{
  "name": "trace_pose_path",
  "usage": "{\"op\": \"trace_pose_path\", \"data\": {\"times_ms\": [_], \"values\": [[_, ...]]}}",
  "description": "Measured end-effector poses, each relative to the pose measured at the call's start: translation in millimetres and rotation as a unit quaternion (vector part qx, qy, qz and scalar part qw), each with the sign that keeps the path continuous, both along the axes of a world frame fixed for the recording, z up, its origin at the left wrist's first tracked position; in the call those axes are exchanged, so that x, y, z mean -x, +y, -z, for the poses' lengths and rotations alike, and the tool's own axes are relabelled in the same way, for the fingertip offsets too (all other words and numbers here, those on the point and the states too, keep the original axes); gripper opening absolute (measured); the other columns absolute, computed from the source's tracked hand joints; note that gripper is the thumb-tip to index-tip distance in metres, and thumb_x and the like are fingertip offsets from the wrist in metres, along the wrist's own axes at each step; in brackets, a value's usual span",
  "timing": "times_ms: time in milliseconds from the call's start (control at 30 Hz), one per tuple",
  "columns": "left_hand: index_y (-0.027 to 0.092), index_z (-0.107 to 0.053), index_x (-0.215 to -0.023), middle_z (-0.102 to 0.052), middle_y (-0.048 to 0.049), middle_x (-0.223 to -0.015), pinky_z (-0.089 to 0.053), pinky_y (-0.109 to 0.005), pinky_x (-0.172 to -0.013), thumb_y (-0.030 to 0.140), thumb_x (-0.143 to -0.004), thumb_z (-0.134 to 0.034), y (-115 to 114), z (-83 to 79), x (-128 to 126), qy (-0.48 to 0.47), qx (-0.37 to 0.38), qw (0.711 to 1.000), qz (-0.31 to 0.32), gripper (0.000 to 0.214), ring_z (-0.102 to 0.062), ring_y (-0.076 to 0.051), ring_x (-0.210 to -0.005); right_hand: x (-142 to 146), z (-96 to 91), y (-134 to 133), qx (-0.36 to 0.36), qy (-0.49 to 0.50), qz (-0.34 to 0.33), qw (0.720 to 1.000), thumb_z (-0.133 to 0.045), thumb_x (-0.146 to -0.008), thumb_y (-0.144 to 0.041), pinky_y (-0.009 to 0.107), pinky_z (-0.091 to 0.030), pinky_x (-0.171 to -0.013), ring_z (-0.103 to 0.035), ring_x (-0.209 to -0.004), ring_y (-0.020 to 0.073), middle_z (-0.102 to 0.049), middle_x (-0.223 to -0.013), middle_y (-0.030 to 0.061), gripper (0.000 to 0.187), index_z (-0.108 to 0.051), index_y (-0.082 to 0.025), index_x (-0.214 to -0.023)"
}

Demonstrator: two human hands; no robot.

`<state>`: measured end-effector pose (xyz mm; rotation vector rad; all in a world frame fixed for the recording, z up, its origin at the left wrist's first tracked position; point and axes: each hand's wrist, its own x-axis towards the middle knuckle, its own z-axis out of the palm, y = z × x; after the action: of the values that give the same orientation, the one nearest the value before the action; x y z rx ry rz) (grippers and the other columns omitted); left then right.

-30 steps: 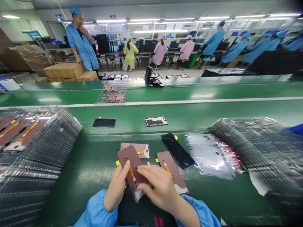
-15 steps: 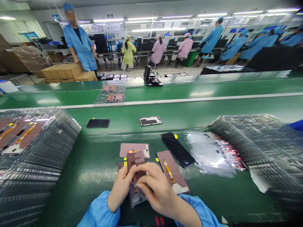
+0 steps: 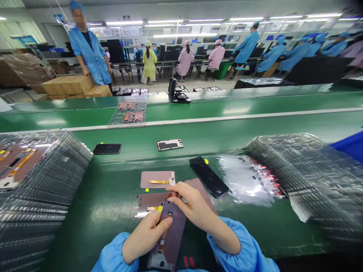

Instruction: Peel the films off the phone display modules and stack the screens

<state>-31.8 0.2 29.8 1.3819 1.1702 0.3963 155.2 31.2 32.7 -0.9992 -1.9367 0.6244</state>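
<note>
Green worktop (image 3: 107, 204), near edge: left hand (image 3: 148, 235) clasps one panel (image 3: 174, 241), seemingly mid-handling; right hand (image 3: 195, 207) curls close (grip unclear); three others (image 3: 154, 176) lie by.

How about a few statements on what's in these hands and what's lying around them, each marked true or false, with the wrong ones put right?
1. The left hand holds a brown panel bearing an orange strip. True.
2. The right hand is out of view. False: it is at the far end of the brown panel.
3. The white-and-black frame lies to the right of the dark-faced panel. True.
4. The left tray stack is bare on top. False: similar panels lie there.
5. Clear sheets lie between the black phone-like slab and the right tray stack. True.
</note>
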Motion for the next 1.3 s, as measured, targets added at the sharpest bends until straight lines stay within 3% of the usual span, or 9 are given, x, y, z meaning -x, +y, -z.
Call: {"op": "trace_pose_path", "data": {"times_ms": [100,267,367,500,633,800,967,1133,1300], "values": [[0.019,-0.054,-0.078,-0.051,0.0016,-0.077,-0.038,-0.029,-0.071,0.050,-0.086,-0.051,-1,0.8,0,-0.014,-0.002,1.000,0.005,0.032,-0.044,-0.017,-0.075,1,-0.4,-1,-0.132,-0.054,0.005,0.990,-0.047,-0.100,-0.018,0.029,-0.046,-0.061,-0.056,-0.070,0.0178,-0.062,-0.077,0.0053,0.020,-0.065,-0.017,-0.092],[0.018,-0.056,-0.071,-0.055,0.0011,-0.071,-0.040,-0.030,-0.070,0.053,-0.081,-0.060,3,8.3,-5,-0.030,-0.010,0.995,-0.097,0.036,-0.046,-0.018,-0.072,15,2.1,-12,-0.360,-0.193,0.066,0.910,-0.042,-0.096,-0.006,0.032,-0.034,-0.054,-0.043,-0.059,0.0187,-0.053,-0.065,0.0046,0.024,-0.065,-0.011,-0.088],[0.016,-0.065,-0.078,-0.064,-0.0022,-0.076,-0.042,-0.031,-0.077,0.046,-0.078,-0.067,6,10.5,-6,-0.112,0.002,0.983,-0.146,0.030,-0.054,-0.021,-0.081,18,-0.2,-24,-0.376,-0.196,0.028,0.905,-0.038,-0.096,-0.006,0.033,-0.034,-0.053,-0.042,-0.058,0.0185,-0.051,-0.065,0.0046,0.027,-0.065,-0.009,-0.089],[0.015,-0.072,-0.095,-0.072,-0.0051,-0.084,-0.046,-0.030,-0.077,0.030,-0.073,-0.074,10,8.9,3,-0.282,0.136,0.943,-0.111,0.026,-0.063,-0.022,-0.085,15,-3.9,-29,-0.377,-0.163,0.026,0.911,-0.036,-0.096,-0.004,0.033,-0.036,-0.055,-0.047,-0.061,0.0195,-0.053,-0.066,0.0059,0.029,-0.065,-0.006,-0.091],[0.013,-0.075,-0.096,-0.073,-0.0080,-0.082,-0.047,-0.027,-0.065,0.048,-0.079,-0.066,19,5.7,11,-0.357,0.266,0.889,-0.102,0.040,-0.065,-0.019,-0.071,17,-3.7,-25,-0.385,-0.154,0.000,0.910,-0.035,-0.094,-0.002,0.033,-0.035,-0.053,-0.046,-0.058,0.0192,-0.052,-0.062,0.0058,0.032,-0.066,-0.006,-0.086],[0.008,-0.074,-0.085,-0.070,-0.0074,-0.070,-0.045,-0.021,-0.052,0.039,-0.073,-0.080,43,5.6,10,-0.255,0.223,0.929,-0.149,0.034,-0.061,-0.013,-0.056,21,-7.2,-31,-0.399,-0.157,-0.032,0.903,-0.037,-0.092,-0.001,0.033,-0.033,-0.050,-0.042,-0.053,0.0179,-0.051,-0.059,0.0046,0.033,-0.066,-0.008,-0.080],[0.011,-0.073,-0.087,-0.073,-0.0071,-0.073,-0.053,-0.022,-0.054,0.034,-0.080,-0.076,77,10.6,18,-0.211,0.158,0.930,-0.255,0.024,-0.066,-0.014,-0.059,-2,-26.8,-51,-0.344,-0.092,-0.009,0.934,-0.040,-0.092,0.000,0.033,-0.040,-0.054,-0.047,-0.061,0.0170,-0.058,-0.071,0.0072,0.023,-0.062,-0.007,-0.090],[0.012,-0.070,-0.097,-0.075,-0.0086,-0.079,-0.058,-0.025,-0.057,0.025,-0.091,-0.060,95,7.0,29,-0.182,0.122,0.922,-0.319,0.018,-0.071,-0.017,-0.064,-66,-48.6,-50,-0.248,-0.018,0.203,0.947,-0.050,-0.095,-0.013,0.029,-0.045,-0.060,-0.051,-0.065,0.0164,-0.056,-0.070,0.0004,0.014,-0.059,-0.020,-0.087],[0.016,-0.069,-0.101,-0.077,-0.0050,-0.084,-0.061,-0.026,-0.056,0.017,-0.092,-0.057,94,-7.0,47,-0.172,0.089,0.922,-0.336,0.016,-0.071,-0.016,-0.065,-179,-31.1,5,-0.066,-0.042,0.507,0.858,-0.051,-0.094,-0.036,0.033,-0.048,-0.070,-0.059,-0.075,0.0200,-0.063,-0.081,0.0034,0.020,-0.062,-0.021,-0.087]]}}
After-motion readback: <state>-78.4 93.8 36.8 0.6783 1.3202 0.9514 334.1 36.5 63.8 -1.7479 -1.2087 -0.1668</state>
